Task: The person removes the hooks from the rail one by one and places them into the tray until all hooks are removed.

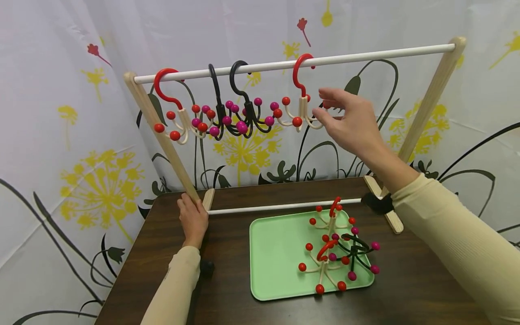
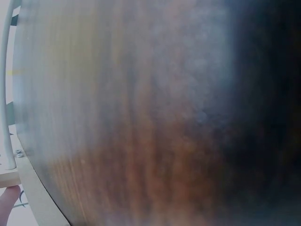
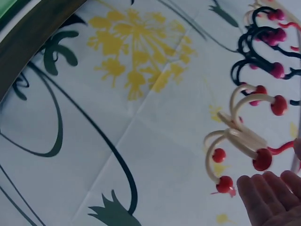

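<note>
Head view: your right hand (image 1: pixel 351 121), fingers loose, beside a hanger (image 1: pixel 303 107).
Lower left, your left hand (image 1: pixel 192 221) grips the rack post (image 1: pixel 174 155).

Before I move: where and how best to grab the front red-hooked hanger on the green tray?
Probably pinch the red hook of the front hanger, coming from above and the person's left. Its curve looks uppermost, above the spread, ball-tipped prongs; the black hanger crowds the right side, while bare green tray lies to the left.

Left wrist view dim, blurry, perhaps glare-hazed.
</note>
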Motion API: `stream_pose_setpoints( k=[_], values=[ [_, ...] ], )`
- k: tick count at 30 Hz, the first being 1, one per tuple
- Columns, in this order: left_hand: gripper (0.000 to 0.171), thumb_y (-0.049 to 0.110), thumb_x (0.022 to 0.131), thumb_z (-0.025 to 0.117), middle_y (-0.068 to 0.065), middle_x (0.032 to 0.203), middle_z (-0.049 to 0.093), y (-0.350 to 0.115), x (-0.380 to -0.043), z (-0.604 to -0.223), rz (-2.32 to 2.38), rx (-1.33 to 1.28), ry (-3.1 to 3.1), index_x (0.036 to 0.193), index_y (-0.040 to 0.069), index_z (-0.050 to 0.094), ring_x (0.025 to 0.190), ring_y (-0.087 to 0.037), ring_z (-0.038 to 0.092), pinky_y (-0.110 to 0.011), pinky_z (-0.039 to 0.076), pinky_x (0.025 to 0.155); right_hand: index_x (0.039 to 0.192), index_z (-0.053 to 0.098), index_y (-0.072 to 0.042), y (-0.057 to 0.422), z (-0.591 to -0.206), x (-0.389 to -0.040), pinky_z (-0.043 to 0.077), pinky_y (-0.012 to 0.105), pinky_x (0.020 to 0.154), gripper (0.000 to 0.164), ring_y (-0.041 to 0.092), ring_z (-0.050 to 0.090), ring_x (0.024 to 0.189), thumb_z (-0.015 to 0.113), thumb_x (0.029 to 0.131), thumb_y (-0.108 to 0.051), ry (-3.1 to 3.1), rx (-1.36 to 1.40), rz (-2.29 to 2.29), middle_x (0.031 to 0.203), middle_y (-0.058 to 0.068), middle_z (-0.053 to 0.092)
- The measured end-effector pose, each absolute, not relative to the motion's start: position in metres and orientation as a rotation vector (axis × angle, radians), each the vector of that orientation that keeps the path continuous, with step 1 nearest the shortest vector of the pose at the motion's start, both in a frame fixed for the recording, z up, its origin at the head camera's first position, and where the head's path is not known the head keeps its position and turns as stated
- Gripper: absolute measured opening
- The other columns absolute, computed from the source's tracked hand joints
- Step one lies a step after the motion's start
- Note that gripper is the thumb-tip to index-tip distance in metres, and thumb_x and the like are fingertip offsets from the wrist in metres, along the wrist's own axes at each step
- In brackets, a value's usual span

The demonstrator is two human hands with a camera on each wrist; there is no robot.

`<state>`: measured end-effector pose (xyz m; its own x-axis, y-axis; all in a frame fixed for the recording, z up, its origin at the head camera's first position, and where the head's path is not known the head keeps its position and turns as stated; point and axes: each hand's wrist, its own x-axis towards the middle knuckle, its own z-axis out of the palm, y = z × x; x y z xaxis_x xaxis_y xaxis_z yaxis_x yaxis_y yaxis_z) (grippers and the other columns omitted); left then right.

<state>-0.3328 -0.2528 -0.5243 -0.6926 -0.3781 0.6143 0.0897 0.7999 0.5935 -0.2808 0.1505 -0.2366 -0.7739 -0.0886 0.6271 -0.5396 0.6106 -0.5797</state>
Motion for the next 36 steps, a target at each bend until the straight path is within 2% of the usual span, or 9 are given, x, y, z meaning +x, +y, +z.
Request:
stream_pose_setpoints(
  k=[8,12,19,31,36],
  values=[
    [0.032,0.006,0.092,0.055,-0.027,0.094,0.040,-0.251,-0.334,-0.525,-0.761,0.170,-2.167,0.117,-0.006,0.040,0.071,-0.054,0.049,-0.064,0.039,0.064,0.140,0.054,-0.011,0.135,-0.245,-0.311,0.050,0.042,0.087,0.049,0.025,0.065,0.110,0.062,0.096,-0.030,-2.404,0.414,0.948,0.125,0.009,0.066],
    [0.032,0.007,0.092,0.055,-0.027,0.095,0.040,-0.250,-0.334,-0.524,-0.764,0.168,-2.176,0.117,-0.006,0.040,0.072,-0.054,0.049,-0.065,0.040,0.065,0.138,0.056,-0.010,0.134,-0.251,-0.318,0.048,0.044,0.084,0.048,0.027,0.064,0.105,0.062,0.096,-0.030,-2.437,0.378,0.951,0.120,0.012,0.067],
    [0.033,0.008,0.094,0.057,-0.028,0.098,0.041,-0.251,-0.333,-0.525,-0.786,0.215,-2.229,0.120,-0.005,0.041,0.076,-0.054,0.051,-0.064,0.042,0.070,0.133,0.061,-0.011,0.130,-0.254,-0.326,0.046,0.042,0.081,0.044,0.024,0.067,0.099,0.065,0.094,-0.031,-2.442,0.311,0.913,0.109,0.010,0.071],
    [0.032,0.008,0.095,0.056,-0.027,0.099,0.041,-0.254,-0.332,-0.525,-0.803,0.218,-2.237,0.120,-0.005,0.040,0.078,-0.054,0.050,-0.064,0.041,0.072,0.122,0.068,-0.008,0.129,-0.240,-0.322,0.047,0.035,0.079,0.035,0.021,0.068,0.094,0.067,0.092,-0.026,-2.377,0.310,1.054,0.105,0.009,0.072],
    [0.032,0.009,0.096,0.056,-0.027,0.099,0.041,-0.251,-0.332,-0.524,-0.809,0.211,-2.239,0.120,-0.005,0.041,0.077,-0.053,0.050,-0.063,0.041,0.071,0.123,0.068,-0.009,0.137,-0.227,-0.315,0.045,0.032,0.081,0.035,0.019,0.065,0.093,0.067,0.092,-0.027,-2.337,0.319,1.125,0.106,0.009,0.071]
  ],
)
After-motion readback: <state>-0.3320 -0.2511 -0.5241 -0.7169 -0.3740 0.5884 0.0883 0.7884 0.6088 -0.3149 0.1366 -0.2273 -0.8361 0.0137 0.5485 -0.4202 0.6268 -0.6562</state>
